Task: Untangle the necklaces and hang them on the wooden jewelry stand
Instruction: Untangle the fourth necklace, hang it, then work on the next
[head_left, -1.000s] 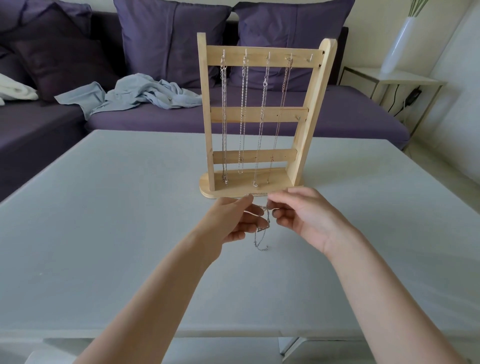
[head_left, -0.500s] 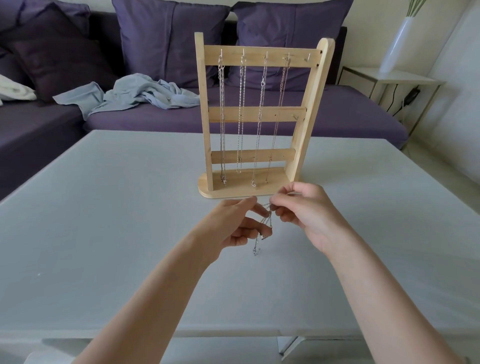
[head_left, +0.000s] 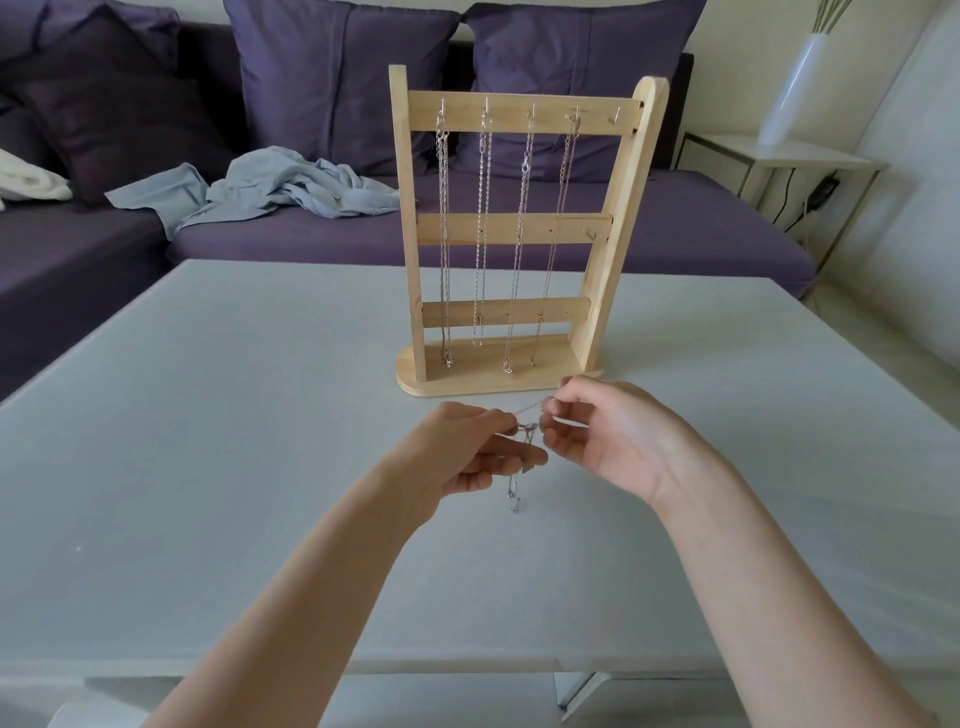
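The wooden jewelry stand (head_left: 522, 228) stands upright on the grey table (head_left: 208, 415). Several silver necklaces (head_left: 483, 234) hang from the hooks on its top bar; the rightmost hook is bare. Just in front of the stand's base, a thin silver necklace (head_left: 514, 493) is held above the table between both hands, its loose end dangling down. My left hand (head_left: 467, 452) pinches the chain near a small clasp. My right hand (head_left: 608, 431) pinches the other strand slightly higher and to the right.
A purple sofa (head_left: 675, 228) with cushions runs behind the table, with a crumpled light-blue cloth (head_left: 270, 189) lying on it. A white vase (head_left: 792, 88) stands on a side table at the right, with a cable beside it.
Both hands have lifted the chain slightly off the table. My right hand has pulled its strand up and to the right, so the chain stretches between the hands and less of it dangles.
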